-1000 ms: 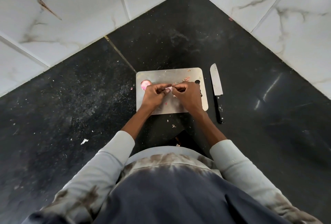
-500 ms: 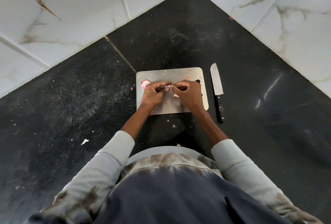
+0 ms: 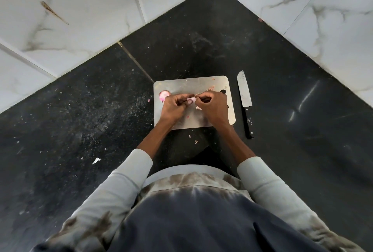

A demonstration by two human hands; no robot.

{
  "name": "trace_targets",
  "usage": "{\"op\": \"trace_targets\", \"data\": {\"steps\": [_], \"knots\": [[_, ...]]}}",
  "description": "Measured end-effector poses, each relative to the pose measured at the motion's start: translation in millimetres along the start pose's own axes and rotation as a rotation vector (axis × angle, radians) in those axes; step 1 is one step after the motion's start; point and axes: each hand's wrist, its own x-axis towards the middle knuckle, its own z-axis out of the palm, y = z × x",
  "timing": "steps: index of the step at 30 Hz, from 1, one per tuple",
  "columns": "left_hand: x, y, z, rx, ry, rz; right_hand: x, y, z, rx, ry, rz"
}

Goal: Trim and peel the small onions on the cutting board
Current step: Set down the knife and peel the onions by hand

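Onion (image 3: 191,100) pinched between left hand (image 3: 175,106), right hand (image 3: 212,106); axis unclear.

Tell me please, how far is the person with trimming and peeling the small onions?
Partly done, it seems. Done: skin scraps lie on the cutting board, and the knife is set aside on the counter to its right. In hand: the left hand and the right hand together pinch a small onion, peeling it. Left: a pink onion beside the left hand; whether it is peeled I cannot tell.
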Motion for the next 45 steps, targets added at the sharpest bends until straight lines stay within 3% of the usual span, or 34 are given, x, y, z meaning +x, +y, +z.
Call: {"op": "trace_targets", "data": {"steps": [9, 26, 38, 45], "knots": [[1.5, 0.5, -1.5, -0.031, 0.012, 0.017, -1.2, 5.8, -3.2, 0.163, -0.011, 0.031], [4.9, -3.6, 0.5, -0.011, 0.026, 0.025, 1.0, 5.8, 2.8, 0.097, -0.006, 0.072], [4.7, 2.2, 3.1, -0.154, -0.053, -0.008, 5.1, 11.5, 0.9, 0.116, -0.022, 0.133], [3.7, 0.5, 3.8, -0.328, -0.072, -0.128, 5.4, 10.6, 0.2, 0.141, -0.032, 0.157]]}}
